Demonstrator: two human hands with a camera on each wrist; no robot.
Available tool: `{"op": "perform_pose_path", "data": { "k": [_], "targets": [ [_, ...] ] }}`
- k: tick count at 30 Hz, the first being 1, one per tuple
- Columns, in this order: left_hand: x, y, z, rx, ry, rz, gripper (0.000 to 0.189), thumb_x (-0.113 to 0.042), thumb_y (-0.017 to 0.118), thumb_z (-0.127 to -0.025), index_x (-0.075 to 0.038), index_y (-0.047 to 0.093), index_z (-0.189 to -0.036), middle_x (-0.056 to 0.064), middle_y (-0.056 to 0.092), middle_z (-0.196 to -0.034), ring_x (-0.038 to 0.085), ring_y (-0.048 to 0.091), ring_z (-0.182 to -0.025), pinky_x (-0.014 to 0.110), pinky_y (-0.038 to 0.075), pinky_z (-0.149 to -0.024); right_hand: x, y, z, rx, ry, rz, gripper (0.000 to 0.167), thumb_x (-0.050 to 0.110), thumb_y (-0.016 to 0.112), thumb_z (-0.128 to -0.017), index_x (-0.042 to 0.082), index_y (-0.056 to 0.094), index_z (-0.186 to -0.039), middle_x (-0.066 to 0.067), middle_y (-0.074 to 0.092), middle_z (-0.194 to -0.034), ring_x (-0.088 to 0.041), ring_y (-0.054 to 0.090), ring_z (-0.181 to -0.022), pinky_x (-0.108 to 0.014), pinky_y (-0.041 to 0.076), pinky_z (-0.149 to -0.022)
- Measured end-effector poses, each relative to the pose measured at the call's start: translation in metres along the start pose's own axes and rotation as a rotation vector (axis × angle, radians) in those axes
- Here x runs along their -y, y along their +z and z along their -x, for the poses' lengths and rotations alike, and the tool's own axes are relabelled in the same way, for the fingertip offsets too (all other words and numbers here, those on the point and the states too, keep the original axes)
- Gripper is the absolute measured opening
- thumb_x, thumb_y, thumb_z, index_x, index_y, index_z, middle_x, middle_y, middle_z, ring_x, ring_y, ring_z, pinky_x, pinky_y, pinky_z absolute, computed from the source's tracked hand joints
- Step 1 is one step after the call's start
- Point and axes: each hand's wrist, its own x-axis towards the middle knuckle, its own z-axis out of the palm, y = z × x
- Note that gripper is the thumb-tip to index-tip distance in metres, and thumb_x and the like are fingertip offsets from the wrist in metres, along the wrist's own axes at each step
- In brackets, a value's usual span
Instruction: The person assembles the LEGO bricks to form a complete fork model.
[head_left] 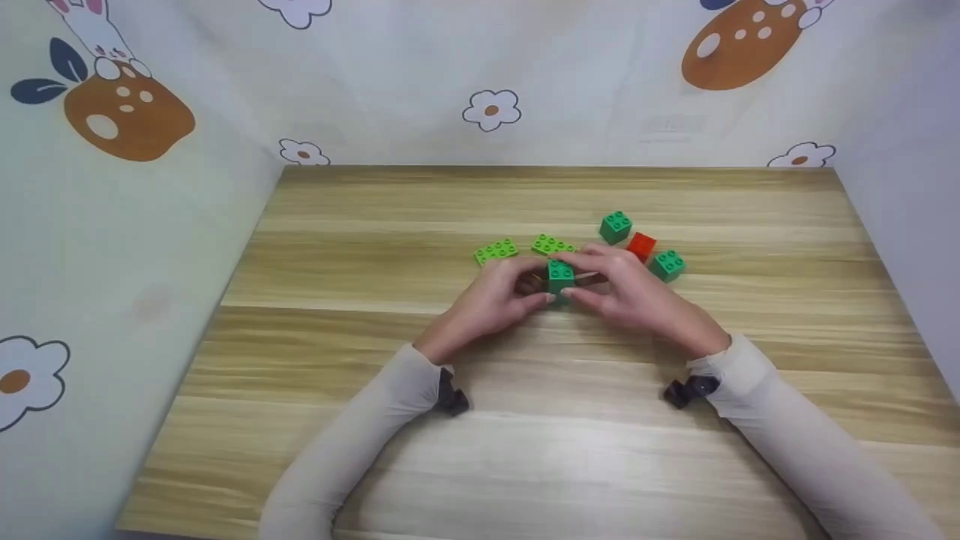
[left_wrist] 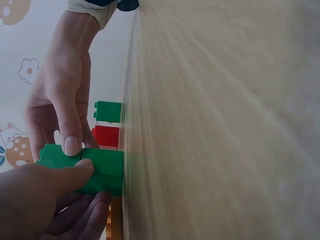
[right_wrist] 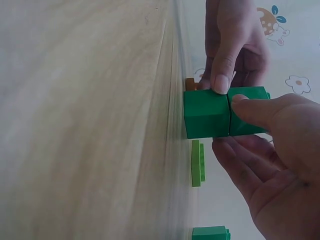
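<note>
Two-high stack of smooth green studded blocks [head_left: 560, 277] stands upright on the wood-grained counter [head_left: 525, 450], fingers [left_wrist: 97, 220] of left hand [head_left: 491, 298] and right hand [head_left: 634, 289] pinching it from either side. Beyond lie two flat lime plates [head_left: 496, 252], glossy red block [head_left: 641, 245], two green cubes [head_left: 616, 227]; right hand partly screens red block and one plate.

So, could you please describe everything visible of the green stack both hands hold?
The green stack is two boxy, plastic-looking pieces, one above the other, upright, with four round studs on top. A thin dark seam divides them; whether they are joined is unclear. Its base appears to rest on the table. The left hand grips it, thumb on the lower block near the seam; the right hand, thumb on the upper block.
</note>
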Motion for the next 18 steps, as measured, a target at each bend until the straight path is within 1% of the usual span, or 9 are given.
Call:
{"op": "perform_pose_path", "data": {
  "k": [3,8,15,18],
  "targets": [
    [-0.0002,-0.0002,0.0,0.0,-0.003,-0.001,0.04,-0.01,0.081,-0.097,-0.006,0.071,-0.136,0.009,0.078,-0.125,0.017,0.077,-0.108,0.025,0.063,-0.095,0.0005,0.0003,-0.0001,0.009,0.007,-0.018,0.055,0.022,0.081,-0.1,0.022,0.064,-0.153,-0.002,0.07,-0.133,-0.018,0.068,-0.122,-0.038,0.063,-0.103],
    [-0.0003,-0.0003,0.0007,0.003,-0.011,0.012,0.041,-0.01,0.081,-0.098,-0.006,0.071,-0.137,0.009,0.078,-0.126,0.017,0.077,-0.108,0.024,0.063,-0.095,0.0002,0.0009,0.0,0.012,0.007,-0.025,0.056,0.021,0.081,-0.099,0.022,0.064,-0.153,-0.002,0.07,-0.132,-0.018,0.069,-0.121,-0.038,0.063,-0.102],
    [-0.0009,-0.0001,0.0008,0.003,-0.014,0.007,0.042,-0.011,0.081,-0.097,-0.006,0.071,-0.137,0.009,0.078,-0.126,0.016,0.077,-0.109,0.024,0.063,-0.096,0.0024,-0.001,-0.0001,0.033,0.029,-0.012,0.055,0.022,0.08,-0.1,0.02,0.063,-0.153,-0.004,0.07,-0.133,-0.02,0.071,-0.12,-0.039,0.063,-0.103],
    [-0.0013,-0.0006,0.0001,0.008,-0.021,0.001,0.042,-0.011,0.081,-0.097,-0.007,0.071,-0.137,0.008,0.078,-0.126,0.016,0.077,-0.108,0.024,0.063,-0.096,0.0054,-0.0011,0.0003,0.038,0.035,0.018,0.056,0.022,0.079,-0.101,0.018,0.062,-0.154,-0.005,0.069,-0.131,-0.021,0.071,-0.118,-0.04,0.063,-0.102]
  ]
}}
